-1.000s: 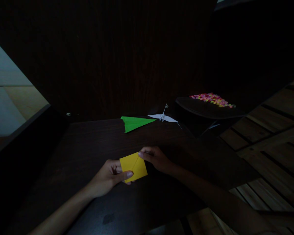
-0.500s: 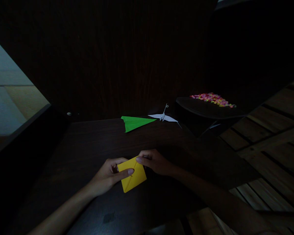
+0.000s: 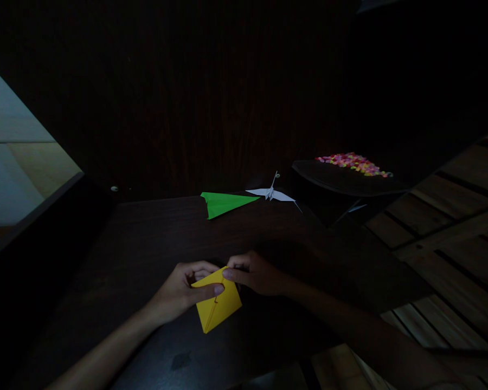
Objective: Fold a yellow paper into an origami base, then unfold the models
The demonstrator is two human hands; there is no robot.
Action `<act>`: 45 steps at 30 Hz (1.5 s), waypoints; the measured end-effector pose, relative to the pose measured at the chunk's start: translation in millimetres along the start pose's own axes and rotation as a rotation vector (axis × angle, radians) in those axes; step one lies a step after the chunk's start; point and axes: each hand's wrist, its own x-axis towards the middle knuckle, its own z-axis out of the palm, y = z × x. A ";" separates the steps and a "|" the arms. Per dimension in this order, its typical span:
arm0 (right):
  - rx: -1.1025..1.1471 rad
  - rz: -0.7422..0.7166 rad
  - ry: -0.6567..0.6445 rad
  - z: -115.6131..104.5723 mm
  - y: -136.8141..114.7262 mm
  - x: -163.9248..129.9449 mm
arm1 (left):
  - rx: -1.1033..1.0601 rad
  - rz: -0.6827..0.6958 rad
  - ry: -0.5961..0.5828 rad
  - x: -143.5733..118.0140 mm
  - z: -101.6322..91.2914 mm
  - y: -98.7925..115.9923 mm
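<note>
Left hand [image 3: 177, 291], right hand [image 3: 262, 275], both holding yellow paper [image 3: 225, 304], perhaps beads [image 3: 353, 162] beyond

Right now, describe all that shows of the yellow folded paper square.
The yellow folded paper square looks thin, with a diagonal seam from top corner to bottom corner and a small dark mark midway. It is held slanting over the dark wooden tabletop: the left hand has its thumb across the front, and the right hand pinches the top corner.

I'm counting two hands: left hand [image 3: 177, 293], right hand [image 3: 263, 276]. Counting one yellow folded paper [image 3: 226, 304], one green folded paper [image 3: 229, 206], one white paper crane [image 3: 270, 193]. Seeing two pale round fittings [image 3: 114, 189], one curved shelf [image 3: 329, 180], one heap [image 3: 354, 163] of bright bits; bits looking too small for counting.
</note>
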 end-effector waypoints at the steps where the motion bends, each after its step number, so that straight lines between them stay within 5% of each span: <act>1: 0.003 0.002 -0.001 0.2 -0.5 -0.1 | 0.006 0.001 -0.001 0.0 0.1 0.1; 32: 0.198 0.015 0.046 1.9 3.2 0.0 | 0.022 0.004 0.023 -2.1 -2.3 2.6; 45: 0.213 0.008 0.075 1.4 0.0 -0.5 | 0.049 0.020 0.133 -1.6 -0.2 5.8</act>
